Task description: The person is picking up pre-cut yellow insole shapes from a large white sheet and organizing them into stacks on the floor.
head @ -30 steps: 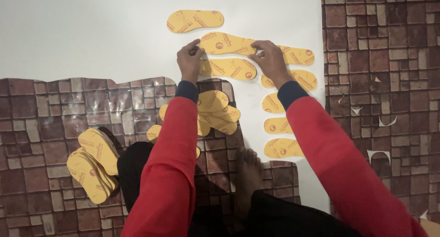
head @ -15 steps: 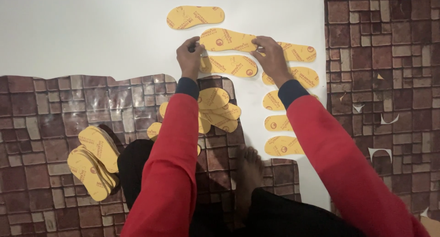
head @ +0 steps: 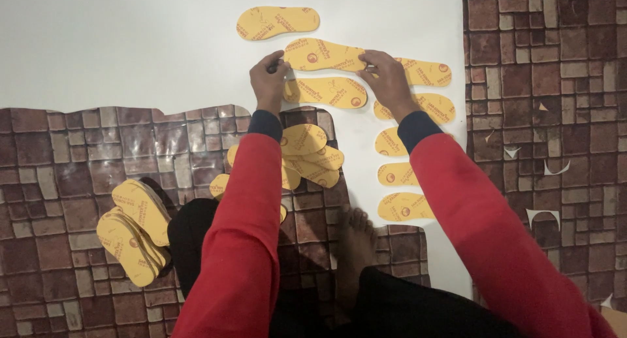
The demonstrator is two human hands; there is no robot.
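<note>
Scene: a person sits on a brick-patterned floor (head: pixel 78 181) with a white sheet (head: pixel 130 50) spread ahead, one bare foot (head: pixel 356 246) out in front.
Work piece: a yellow insole (head: pixel 324 54) lies flat on the white sheet at 12 o'clock from the person, toe end to the right.
Left hand: left hand (head: pixel 269 83) sits at the heel end of the yellow insole, fingers curled nearly closed round a small dark tool (head: pixel 274 67), probably a pen or marker; too little of it shows to be sure. The tip meets the sheet just beside the insole's edge.
Right hand: right hand (head: pixel 386 80) lies flat and spread on the toe end, fingertips pressing the insole down; nothing is enclosed in this grip.
Laid out: top insole (head: pixel 277 22) at 12 o'clock, lower insole (head: pixel 326 92) just under the work piece, and a column of insoles (head: pixel 400 175) running down toward 2 o'clock, all touching the sheet and lying apart from one another.
Stock: loose pile of insoles (head: pixel 310 152) between the forearms, partly hidden by the left sleeve; second stack (head: pixel 134 230) on the floor at 9 o'clock.
Progress (judgement): roughly eight pieces are placed; both piles look undiminished, so most of the laying-out and marking appears left. No drawn outlines can be made out on the sheet.
Scraps: pale offcuts (head: pixel 539 214) on the floor at 3 o'clock.
</note>
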